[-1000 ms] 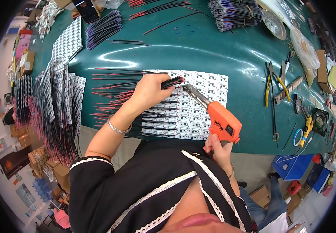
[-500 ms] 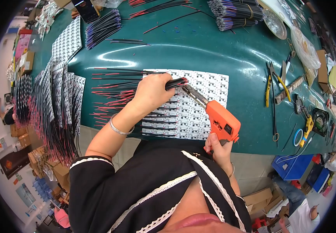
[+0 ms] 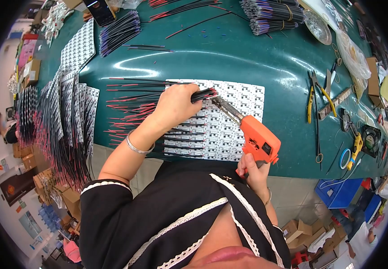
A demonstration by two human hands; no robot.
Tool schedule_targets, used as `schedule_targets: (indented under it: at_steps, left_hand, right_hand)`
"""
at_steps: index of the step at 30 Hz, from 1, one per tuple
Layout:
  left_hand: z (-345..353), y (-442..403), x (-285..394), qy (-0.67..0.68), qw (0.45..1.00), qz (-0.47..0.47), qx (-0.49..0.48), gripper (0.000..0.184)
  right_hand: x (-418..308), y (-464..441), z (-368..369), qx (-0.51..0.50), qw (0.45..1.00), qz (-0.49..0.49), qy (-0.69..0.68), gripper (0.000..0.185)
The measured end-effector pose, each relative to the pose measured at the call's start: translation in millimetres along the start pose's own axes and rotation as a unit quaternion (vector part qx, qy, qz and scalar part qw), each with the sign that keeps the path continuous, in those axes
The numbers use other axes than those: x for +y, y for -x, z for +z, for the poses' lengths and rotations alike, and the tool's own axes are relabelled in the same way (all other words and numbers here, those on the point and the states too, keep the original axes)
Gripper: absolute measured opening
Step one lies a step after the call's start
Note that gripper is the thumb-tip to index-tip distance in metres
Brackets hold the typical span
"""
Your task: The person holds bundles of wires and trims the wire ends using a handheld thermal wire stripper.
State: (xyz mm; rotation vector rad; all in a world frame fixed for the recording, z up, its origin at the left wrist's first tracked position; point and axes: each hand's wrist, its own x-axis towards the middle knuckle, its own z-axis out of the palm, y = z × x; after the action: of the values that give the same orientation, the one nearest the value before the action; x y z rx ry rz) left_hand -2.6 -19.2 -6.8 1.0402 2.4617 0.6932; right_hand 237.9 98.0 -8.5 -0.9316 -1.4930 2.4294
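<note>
My left hand (image 3: 176,104) is closed around a bundle of black wires (image 3: 203,95) with red ends, held over a white circuit board panel (image 3: 243,96). My right hand (image 3: 254,170) grips the handle of an orange soldering gun (image 3: 260,138). Its tip reaches up and left to the bundle's ends; whether it touches a wire is hard to tell. Rows of black wires with red ends (image 3: 135,107) stick out leftward from the panel, partly hidden under my left forearm.
Wired panels (image 3: 64,112) hang over the table's left edge. Wire bundles (image 3: 120,33) and more bundles (image 3: 272,17) lie at the back. Pliers (image 3: 321,94), a yellow-handled tool (image 3: 355,150) and a small fan (image 3: 371,140) are on the right. A blue bin (image 3: 337,193) stands below.
The soldering gun has shifted slightly right and down, with its tip still beside the wire ends. My left hand stays put. A person at lower right has moved away to the right.
</note>
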Motion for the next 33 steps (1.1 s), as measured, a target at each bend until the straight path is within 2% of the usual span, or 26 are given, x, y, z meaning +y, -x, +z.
schedule_targets:
  at_steps: [9, 21, 30, 33]
  left_hand:
    - [-13, -16, -5, 0.071, 0.992, -0.002, -0.103, 0.019]
    - [-25, -26, 10, -0.035, 0.985, 0.027, -0.167, 0.015]
    - [-20, -27, 0, -0.031, 0.987, 0.087, -0.131, 0.017]
    - [-14, -27, -10, -0.029, 0.986, 0.131, -0.097, 0.016]
  right_hand:
    - [2, 3, 0, 0.004, 1.0, 0.005, -0.02, 0.027]
    - [2, 1, 1, 0.003, 1.0, 0.01, -0.019, 0.025]
    - [1, -1, -5, 0.008, 0.998, -0.017, -0.056, 0.024]
    - [-1, -5, -3, 0.004, 0.999, -0.038, -0.015, 0.014]
